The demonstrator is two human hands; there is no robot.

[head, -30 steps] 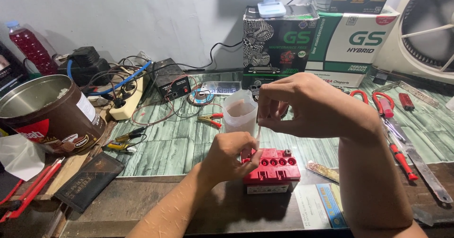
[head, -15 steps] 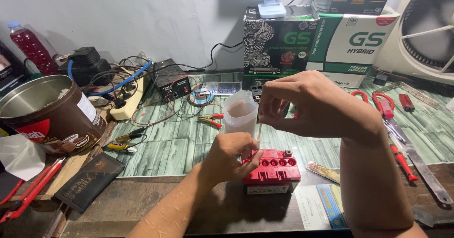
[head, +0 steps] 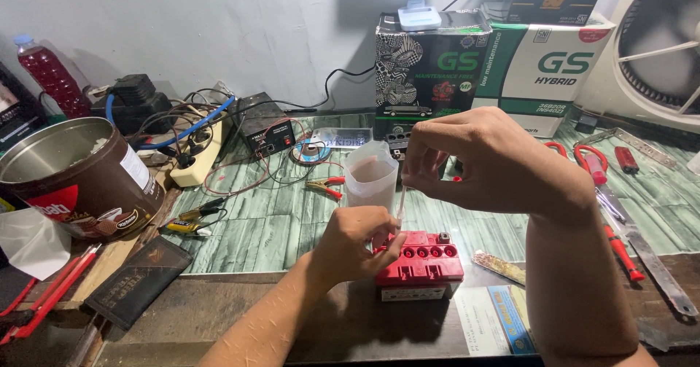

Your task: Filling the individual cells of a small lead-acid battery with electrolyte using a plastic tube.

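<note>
1. The left hand [head: 355,244] covers the left end of the red battery [head: 421,262]; the cells beneath it cannot be seen.
2. The thin white tube [head: 401,201] is hidden at its top by the right hand [head: 487,161]; its lower end is too small to resolve.
3. The translucent cup [head: 370,174] shows a pale content, kind undetermined.
4. The fan [head: 660,53] and the red-liquid bottle [head: 49,75] are cut off by the frame edges.
5. The right forearm hides part of the red-handled tools [head: 609,192].
</note>
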